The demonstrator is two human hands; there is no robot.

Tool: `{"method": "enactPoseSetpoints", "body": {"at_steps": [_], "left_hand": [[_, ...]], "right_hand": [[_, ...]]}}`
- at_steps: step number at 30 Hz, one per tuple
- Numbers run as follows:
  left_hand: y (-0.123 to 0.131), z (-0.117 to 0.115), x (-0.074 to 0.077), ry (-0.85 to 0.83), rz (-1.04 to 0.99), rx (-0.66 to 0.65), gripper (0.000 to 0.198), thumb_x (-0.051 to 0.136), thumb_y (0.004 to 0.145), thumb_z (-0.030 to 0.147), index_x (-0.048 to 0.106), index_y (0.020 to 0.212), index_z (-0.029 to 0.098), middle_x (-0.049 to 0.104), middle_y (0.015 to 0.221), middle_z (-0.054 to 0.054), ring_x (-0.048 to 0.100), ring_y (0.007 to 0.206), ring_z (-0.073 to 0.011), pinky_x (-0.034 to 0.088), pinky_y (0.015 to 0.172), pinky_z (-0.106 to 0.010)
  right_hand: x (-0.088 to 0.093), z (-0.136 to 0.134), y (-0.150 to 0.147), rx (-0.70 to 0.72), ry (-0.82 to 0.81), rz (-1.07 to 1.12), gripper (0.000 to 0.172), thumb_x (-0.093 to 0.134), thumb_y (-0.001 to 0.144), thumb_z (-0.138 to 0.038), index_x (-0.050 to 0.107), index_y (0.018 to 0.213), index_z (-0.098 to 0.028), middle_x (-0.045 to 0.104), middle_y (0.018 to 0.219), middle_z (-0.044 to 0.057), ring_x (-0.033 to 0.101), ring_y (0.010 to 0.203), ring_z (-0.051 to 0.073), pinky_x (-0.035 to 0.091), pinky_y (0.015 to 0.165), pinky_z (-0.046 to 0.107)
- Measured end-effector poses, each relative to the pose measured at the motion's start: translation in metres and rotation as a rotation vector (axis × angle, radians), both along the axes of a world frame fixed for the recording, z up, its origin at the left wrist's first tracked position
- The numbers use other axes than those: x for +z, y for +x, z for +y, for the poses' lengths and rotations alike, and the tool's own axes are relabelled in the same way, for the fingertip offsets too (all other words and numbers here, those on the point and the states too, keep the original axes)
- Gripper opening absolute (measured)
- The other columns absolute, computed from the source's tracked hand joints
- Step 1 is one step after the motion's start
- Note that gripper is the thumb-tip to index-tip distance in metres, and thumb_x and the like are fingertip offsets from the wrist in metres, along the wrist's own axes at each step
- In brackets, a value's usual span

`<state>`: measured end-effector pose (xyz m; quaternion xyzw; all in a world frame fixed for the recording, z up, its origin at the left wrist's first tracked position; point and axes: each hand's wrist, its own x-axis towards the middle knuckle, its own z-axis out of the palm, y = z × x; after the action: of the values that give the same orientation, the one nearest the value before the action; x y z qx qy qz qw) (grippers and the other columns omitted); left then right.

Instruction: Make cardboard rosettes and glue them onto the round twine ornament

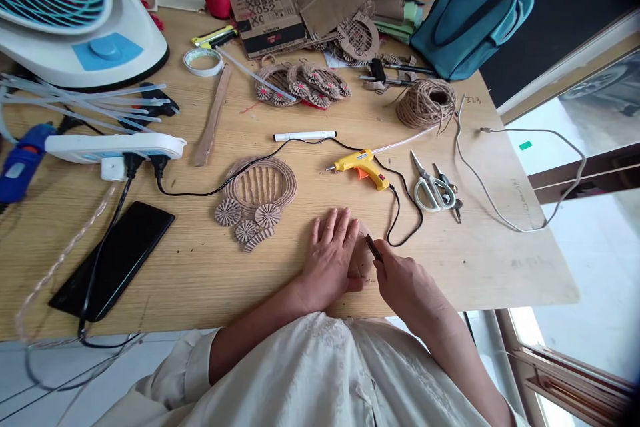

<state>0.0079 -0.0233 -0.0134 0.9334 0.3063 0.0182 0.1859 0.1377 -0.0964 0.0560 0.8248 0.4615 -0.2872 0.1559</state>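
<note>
My left hand (330,260) lies flat with its fingers stretched out, pressing a brown piece of cardboard (361,260) against the table near its front edge. Much of that piece is hidden under the hand. In my right hand (406,280) is a dark, slim cutter knife (373,247), its tip touching the cardboard beside my left fingertips. A yellow glue gun (361,163) rests just beyond both hands. To the left lies a round cardboard and twine ornament (260,187) with small pleated rosettes (247,231) along its lower side.
Scissors (433,190) and keys (453,193) lie right of the glue gun, whose black cord runs to a power strip (115,147). A black phone (113,260), a marker (305,136), a twine ball (427,103), a fan (75,13) and a teal bag (470,20) surround the work area.
</note>
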Motion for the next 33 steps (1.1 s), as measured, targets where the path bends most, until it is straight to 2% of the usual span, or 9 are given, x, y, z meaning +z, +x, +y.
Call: {"method": "enactPoseSetpoints", "body": {"at_steps": [10, 23, 33], "left_hand": [[0.001, 0.001, -0.001, -0.015, -0.007, -0.002, 0.105, 0.071, 0.074, 0.061, 0.027, 0.157, 0.013, 0.012, 0.169, -0.015, 0.012, 0.154, -0.0384, 0.014, 0.122, -0.062], [0.001, 0.001, -0.003, 0.002, 0.000, -0.011, 0.105, 0.066, 0.077, 0.065, 0.025, 0.158, 0.013, 0.013, 0.169, -0.014, 0.011, 0.154, -0.0390, 0.015, 0.122, -0.062], [0.002, 0.000, -0.004, -0.007, 0.000, 0.000, 0.104, 0.065, 0.077, 0.065, 0.026, 0.158, 0.012, 0.011, 0.169, -0.015, 0.010, 0.155, -0.0386, 0.012, 0.122, -0.062]], "right_hand": [[-0.009, -0.008, -0.006, -0.029, 0.013, -0.037, 0.040, 0.039, 0.100, -0.023, 0.043, 0.140, -0.024, 0.075, 0.091, 0.011, 0.072, 0.083, 0.028, 0.027, 0.057, 0.029], [-0.003, -0.006, -0.015, -0.069, -0.028, -0.041, 0.041, 0.037, 0.102, -0.024, 0.041, 0.142, -0.023, 0.075, 0.091, 0.012, 0.073, 0.086, 0.030, 0.028, 0.057, 0.030], [0.001, -0.014, -0.016, -0.076, -0.058, 0.002, 0.037, 0.038, 0.100, -0.019, 0.044, 0.136, -0.019, 0.075, 0.092, 0.013, 0.072, 0.085, 0.027, 0.031, 0.059, 0.029]]}}
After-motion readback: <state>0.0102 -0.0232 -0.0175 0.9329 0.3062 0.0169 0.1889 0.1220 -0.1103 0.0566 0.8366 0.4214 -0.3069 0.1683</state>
